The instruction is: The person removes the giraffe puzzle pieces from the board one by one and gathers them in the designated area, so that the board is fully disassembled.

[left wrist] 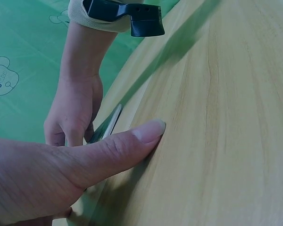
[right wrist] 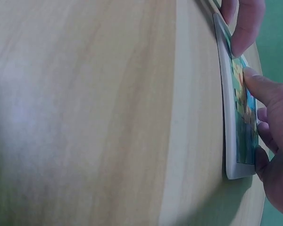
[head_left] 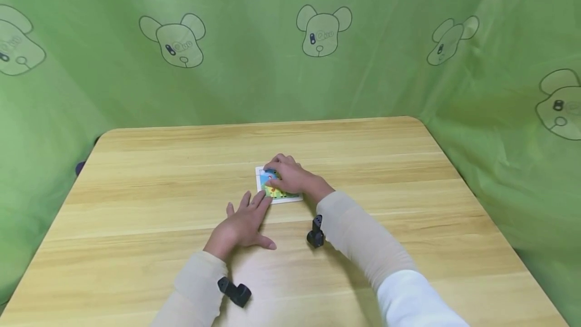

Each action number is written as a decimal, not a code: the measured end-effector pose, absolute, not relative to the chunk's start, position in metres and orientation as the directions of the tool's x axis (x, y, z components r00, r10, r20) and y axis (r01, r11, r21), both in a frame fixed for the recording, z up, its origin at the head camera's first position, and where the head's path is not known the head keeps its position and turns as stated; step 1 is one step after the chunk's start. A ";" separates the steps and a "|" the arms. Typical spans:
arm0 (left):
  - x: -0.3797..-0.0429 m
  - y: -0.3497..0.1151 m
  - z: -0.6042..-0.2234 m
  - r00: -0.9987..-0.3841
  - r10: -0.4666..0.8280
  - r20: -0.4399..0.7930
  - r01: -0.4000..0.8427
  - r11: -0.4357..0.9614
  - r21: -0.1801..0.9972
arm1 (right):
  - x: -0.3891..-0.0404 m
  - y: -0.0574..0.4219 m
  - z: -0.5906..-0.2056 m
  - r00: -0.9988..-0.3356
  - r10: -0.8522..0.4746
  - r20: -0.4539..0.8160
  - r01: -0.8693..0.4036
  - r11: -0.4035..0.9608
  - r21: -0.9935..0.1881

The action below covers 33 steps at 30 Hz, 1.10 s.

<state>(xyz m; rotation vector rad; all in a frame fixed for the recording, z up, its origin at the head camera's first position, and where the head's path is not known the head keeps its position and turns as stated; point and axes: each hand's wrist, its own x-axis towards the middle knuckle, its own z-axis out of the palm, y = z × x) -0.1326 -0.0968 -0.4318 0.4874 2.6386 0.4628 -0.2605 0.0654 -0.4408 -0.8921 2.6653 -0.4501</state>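
Observation:
A small flat picture board [head_left: 287,199] with a white rim and a bright cartoon picture lies on the table. My right hand [head_left: 294,176] comes over it from the right and covers its far right part. In the right wrist view, the right thumb [right wrist: 255,81] rests on the picture, while the other fingers bend down along the board's far edge. My left hand [head_left: 244,224] lies at the near left corner, fingers spread and mostly straight. Its fingertips touch the white rim [right wrist: 229,117] and picture edge, and its thumb [left wrist: 132,141] points away over the wood.
The light wooden table [head_left: 150,185] has rounded far corners. Green curtains [head_left: 254,85] with mouse-head outlines stand behind it and along both sides. Black camera mounts [head_left: 234,291] sit on both wrists, over beige sleeves.

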 end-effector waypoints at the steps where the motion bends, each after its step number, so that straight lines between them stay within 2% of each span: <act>1: -0.133 -0.097 -0.432 -0.853 0.401 -0.335 0.263 0.883 0.388 | -0.261 0.065 -0.441 -0.765 -0.619 -0.177 -0.528 0.760 -0.378; 6: -0.133 -0.098 -0.431 -0.856 0.397 -0.330 0.261 0.884 0.388 | -0.262 0.064 -0.438 -0.762 -0.619 -0.191 -0.521 0.761 -0.387; 15: -0.132 -0.097 -0.430 -0.854 0.401 -0.331 0.258 0.879 0.401 | -0.262 0.060 -0.424 -0.758 -0.579 -0.299 -0.441 0.794 -0.419; 33: -0.133 -0.097 -0.432 -0.851 0.401 -0.338 0.253 0.879 0.405 | -0.261 0.058 -0.426 -0.777 -0.541 -0.322 -0.377 0.809 -0.451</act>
